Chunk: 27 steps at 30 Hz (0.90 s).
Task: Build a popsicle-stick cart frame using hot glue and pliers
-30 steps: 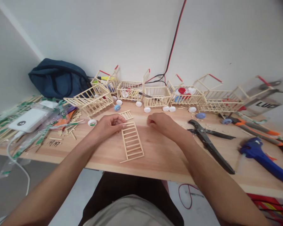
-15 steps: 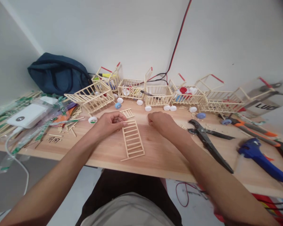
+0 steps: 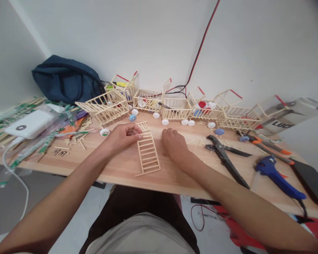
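My left hand is closed in a pinch at the upper left corner of a ladder-like wooden stick panel, which lies on the table in front of me. The panel has several rungs, and its near crosspiece sticks out to the left. Just behind it lies a smaller stick panel, partly hidden by the left hand. To the right of the larger panel, my right hand rests low over the table with fingers curled in. Whatever its fingertips may hold is hidden.
Several stick-built model carts, including a near-left one, stand along the wall. Black pliers, a blue glue gun and a dark phone-like slab lie right. Loose sticks, wrappers and a white power bank lie left, before a blue bag.
My right hand has shifted slightly left and nearer to me, closer to the panel. The left hand keeps its pinch on the panel. The camera view has turned a little.
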Available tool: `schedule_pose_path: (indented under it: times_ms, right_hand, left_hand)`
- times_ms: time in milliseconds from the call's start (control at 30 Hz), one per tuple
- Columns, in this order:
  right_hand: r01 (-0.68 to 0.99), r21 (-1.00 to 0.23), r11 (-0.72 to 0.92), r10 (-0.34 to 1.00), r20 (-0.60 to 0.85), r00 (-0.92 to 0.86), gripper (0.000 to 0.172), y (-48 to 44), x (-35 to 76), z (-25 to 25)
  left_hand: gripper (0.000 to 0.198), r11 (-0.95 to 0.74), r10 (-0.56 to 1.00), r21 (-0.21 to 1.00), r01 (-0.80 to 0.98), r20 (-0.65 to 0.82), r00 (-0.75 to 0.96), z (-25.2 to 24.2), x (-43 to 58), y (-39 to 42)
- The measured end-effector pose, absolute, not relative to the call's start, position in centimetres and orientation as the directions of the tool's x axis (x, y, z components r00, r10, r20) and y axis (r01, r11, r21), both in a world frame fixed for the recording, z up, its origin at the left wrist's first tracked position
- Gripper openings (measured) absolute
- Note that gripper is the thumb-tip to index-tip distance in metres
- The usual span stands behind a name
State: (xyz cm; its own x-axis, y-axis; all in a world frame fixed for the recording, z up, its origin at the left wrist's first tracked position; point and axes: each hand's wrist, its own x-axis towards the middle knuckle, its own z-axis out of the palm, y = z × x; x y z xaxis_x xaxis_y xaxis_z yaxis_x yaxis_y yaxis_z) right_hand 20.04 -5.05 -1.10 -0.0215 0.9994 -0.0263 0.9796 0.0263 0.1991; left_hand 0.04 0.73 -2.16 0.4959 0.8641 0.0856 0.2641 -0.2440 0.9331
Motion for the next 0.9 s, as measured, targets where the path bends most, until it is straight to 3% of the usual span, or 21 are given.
schedule_pose_path:
  times_ms: [333,533,767,900]
  right_hand:
    - [0.995,0.099,0.010,1.000,0.008,-0.011,0.030,-3.4,22.9,-1.0]
    - [0.985,-0.070,0.157,0.986,-0.047,-0.161,0.027,-2.7,26.7,-0.6]
    - [0.930,-0.263,0.256,0.967,0.061,-0.249,0.013,-4.3,25.9,-1.1]
    - [0.962,-0.086,0.257,0.966,0.006,-0.258,0.011,-3.9,25.1,-1.0]
  left_hand:
    - [0.030,-0.258,0.876,0.925,0.280,0.102,0.471,-2.0,0.0,0.7]
    - [0.030,-0.273,0.876,0.916,0.293,0.110,0.470,-1.6,-0.1,0.7]
    - [0.029,-0.275,0.876,0.915,0.295,0.112,0.469,-1.6,-0.1,0.7]
    - [0.029,-0.264,0.875,0.926,0.269,0.112,0.472,-1.3,0.0,0.6]
